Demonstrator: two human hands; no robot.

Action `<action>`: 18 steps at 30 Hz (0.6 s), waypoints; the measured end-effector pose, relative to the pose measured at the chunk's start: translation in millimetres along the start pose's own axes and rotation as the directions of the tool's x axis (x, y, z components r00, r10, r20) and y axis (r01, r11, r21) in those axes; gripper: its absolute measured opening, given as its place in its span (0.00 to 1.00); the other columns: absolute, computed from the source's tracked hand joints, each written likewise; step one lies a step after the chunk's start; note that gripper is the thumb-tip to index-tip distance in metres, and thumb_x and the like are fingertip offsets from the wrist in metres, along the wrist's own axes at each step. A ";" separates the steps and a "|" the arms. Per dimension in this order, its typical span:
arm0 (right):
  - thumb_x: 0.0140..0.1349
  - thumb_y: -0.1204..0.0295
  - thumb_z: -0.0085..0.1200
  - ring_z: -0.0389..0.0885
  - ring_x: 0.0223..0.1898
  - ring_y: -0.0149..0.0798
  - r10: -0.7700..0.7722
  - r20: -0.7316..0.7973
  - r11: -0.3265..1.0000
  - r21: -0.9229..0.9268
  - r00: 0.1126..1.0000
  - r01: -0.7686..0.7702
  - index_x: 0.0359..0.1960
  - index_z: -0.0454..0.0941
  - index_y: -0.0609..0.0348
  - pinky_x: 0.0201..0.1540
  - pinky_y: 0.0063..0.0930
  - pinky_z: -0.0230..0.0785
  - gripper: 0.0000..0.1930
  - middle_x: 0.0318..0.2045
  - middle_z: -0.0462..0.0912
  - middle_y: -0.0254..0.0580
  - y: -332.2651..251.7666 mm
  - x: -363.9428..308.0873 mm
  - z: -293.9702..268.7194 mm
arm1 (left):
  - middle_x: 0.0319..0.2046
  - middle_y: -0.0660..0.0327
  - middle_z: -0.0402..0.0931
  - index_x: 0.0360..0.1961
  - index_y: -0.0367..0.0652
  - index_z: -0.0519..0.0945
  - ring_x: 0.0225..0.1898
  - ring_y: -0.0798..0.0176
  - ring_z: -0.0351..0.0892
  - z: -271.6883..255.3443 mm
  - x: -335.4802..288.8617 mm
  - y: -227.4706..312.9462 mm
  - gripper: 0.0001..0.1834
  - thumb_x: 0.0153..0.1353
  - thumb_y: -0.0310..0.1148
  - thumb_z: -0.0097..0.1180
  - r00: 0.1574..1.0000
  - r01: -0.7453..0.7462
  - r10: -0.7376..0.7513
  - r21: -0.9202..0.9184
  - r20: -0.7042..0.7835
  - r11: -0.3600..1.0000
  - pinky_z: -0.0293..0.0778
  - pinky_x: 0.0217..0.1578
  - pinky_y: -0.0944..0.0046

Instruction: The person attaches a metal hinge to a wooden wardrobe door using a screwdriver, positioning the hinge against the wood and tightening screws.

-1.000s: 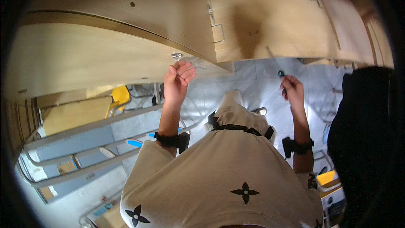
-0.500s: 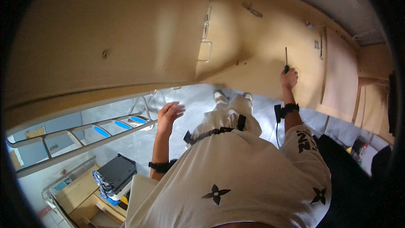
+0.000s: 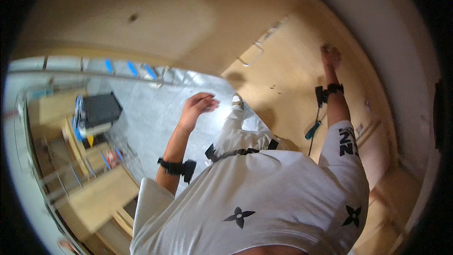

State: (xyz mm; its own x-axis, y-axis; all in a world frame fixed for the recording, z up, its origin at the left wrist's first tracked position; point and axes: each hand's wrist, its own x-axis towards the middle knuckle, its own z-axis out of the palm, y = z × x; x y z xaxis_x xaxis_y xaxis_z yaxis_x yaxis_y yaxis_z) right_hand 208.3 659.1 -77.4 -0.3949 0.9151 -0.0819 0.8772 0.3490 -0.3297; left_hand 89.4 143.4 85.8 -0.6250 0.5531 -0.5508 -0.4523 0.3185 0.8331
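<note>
My right hand (image 3: 331, 56) reaches out over a pale wooden panel (image 3: 297, 61). Its fingers are curled at a small greyish thing, too blurred to name. A screwdriver with a dark green handle (image 3: 312, 131) lies on the panel, apart from the hand and nearer to my right sleeve. My left hand (image 3: 200, 105) hangs in the air above the grey floor, with loosely bent fingers and nothing visible in them. Metal wire-like handles (image 3: 256, 52) stand along the seam between this panel and a larger board (image 3: 165, 19) on the left. A few small dark spots mark the panel.
A metal ladder with blue steps (image 3: 132, 69) is at the left. Beyond it, a black box (image 3: 96, 108) sits by wooden boards (image 3: 101, 198) on a rack. A pale wall (image 3: 373, 19) rises along the right.
The view has turned, and the ladder and boards appear rotated. My right hand has let go of the screwdriver and now reaches farther along the panel. My left hand remains in the air.
</note>
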 end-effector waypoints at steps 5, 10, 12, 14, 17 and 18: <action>0.59 0.51 0.47 0.78 0.40 0.48 -0.207 -0.073 0.960 -0.205 0.976 0.188 0.45 0.78 0.60 0.41 0.43 0.70 0.25 0.41 0.81 0.49 88.6 62.0 71.6 | 0.39 0.53 0.80 0.47 0.34 0.74 0.42 0.59 0.80 38.9 1.7 6.9 0.13 0.66 0.30 0.45 0.997 -0.043 0.044 -0.022 0.057 0.999 0.75 0.45 0.63; 0.60 0.59 0.50 0.80 0.31 0.37 -0.379 0.012 0.918 0.132 0.925 0.374 0.38 0.76 0.59 0.32 0.33 0.69 0.16 0.32 0.82 0.38 10.3 6.7 23.6 | 0.39 0.55 0.80 0.47 0.36 0.74 0.42 0.60 0.80 55.0 7.1 -2.8 0.14 0.66 0.34 0.47 0.996 -0.077 0.079 -0.054 0.039 0.996 0.75 0.45 0.63; 0.59 0.64 0.52 0.79 0.24 0.34 -0.462 -0.018 0.686 0.626 0.887 0.371 0.31 0.73 0.58 0.25 0.29 0.69 0.10 0.27 0.81 0.36 -35.3 -39.2 15.6 | 0.41 0.56 0.80 0.48 0.37 0.74 0.42 0.61 0.80 55.5 12.7 -5.4 0.14 0.65 0.33 0.49 0.995 -0.073 0.077 -0.071 0.057 0.995 0.74 0.45 0.63; 0.56 0.73 0.54 0.77 0.22 0.24 -0.470 0.230 0.461 0.887 0.852 0.015 0.26 0.70 0.54 0.18 0.19 0.66 0.05 0.23 0.77 0.29 -76.5 -88.6 -21.0 | 0.43 0.56 0.79 0.48 0.37 0.74 0.44 0.63 0.79 65.9 26.4 -8.1 0.13 0.64 0.29 0.49 0.994 -0.101 0.102 -0.036 0.045 0.994 0.74 0.45 0.63; 0.52 0.77 0.55 0.77 0.23 0.25 -0.557 0.025 0.362 0.907 0.830 0.215 0.27 0.74 0.63 0.24 0.21 0.69 0.03 0.20 0.79 0.35 -101.5 -133.6 -0.4 | 0.45 0.61 0.75 0.48 0.40 0.73 0.48 0.65 0.72 87.5 79.0 1.3 0.14 0.61 0.31 0.52 0.959 -0.267 0.258 0.069 0.118 0.961 0.71 0.48 0.62; 0.54 0.78 0.54 0.77 0.23 0.24 -0.582 0.139 0.363 0.926 0.802 0.103 0.28 0.74 0.63 0.23 0.19 0.69 0.02 0.21 0.78 0.34 -112.1 -153.7 -3.7 | 0.44 0.62 0.75 0.48 0.41 0.74 0.48 0.65 0.72 89.0 87.4 -4.0 0.14 0.61 0.32 0.53 0.967 -0.241 0.231 0.090 0.105 0.966 0.70 0.49 0.62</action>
State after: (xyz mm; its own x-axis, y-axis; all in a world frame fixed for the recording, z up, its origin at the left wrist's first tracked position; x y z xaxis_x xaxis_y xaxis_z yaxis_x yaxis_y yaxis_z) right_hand 171.7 480.1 -24.4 -0.8646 0.5024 -0.0048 0.0251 0.0336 -0.9991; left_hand 93.2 259.0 38.9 -0.6425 0.6892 -0.3349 -0.2298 0.2436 0.9423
